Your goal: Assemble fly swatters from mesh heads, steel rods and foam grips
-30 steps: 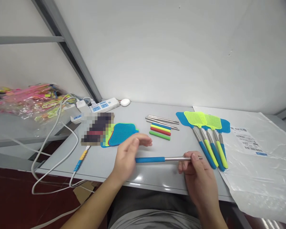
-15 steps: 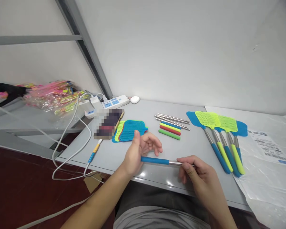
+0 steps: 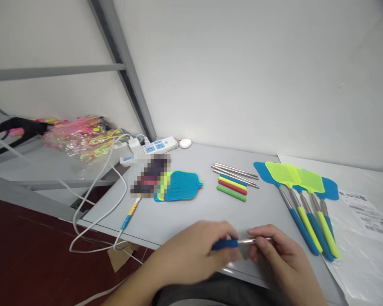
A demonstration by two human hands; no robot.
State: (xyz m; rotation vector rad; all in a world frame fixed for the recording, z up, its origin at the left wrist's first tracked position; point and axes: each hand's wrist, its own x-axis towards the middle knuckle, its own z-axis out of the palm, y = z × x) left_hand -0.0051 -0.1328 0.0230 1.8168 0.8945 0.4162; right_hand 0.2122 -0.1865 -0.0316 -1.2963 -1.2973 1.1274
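Note:
Between my hands lies a fly swatter handle, a thin metal rod [image 3: 246, 241] with a blue sleeve [image 3: 225, 244] on its left part. My left hand [image 3: 201, 250] curls round the sleeve, fingers above and thumb below, hiding its left end. Thumb and fingertips of my right hand [image 3: 279, 253] pinch the rod near its right end. Beyond them are several loose metal rods [image 3: 236, 171] and coloured sleeves, among them a green one [image 3: 231, 193] and a red one [image 3: 234, 187]. Stacked swatter heads, a blue one [image 3: 183, 185] uppermost, lie farther left.
Several whole fly swatters [image 3: 306, 212] fan out at right, partly over a white plastic package [image 3: 367, 272]. A blurred-out device [image 3: 150, 176], a power strip [image 3: 162, 145] and a white oval object [image 3: 185, 143] sit at left. Cables [image 3: 123, 187] hang over the table's left edge.
My left hand was open beside the blue sleeve and has closed round it. My right hand keeps its pinch on the rod. The view has shifted left.

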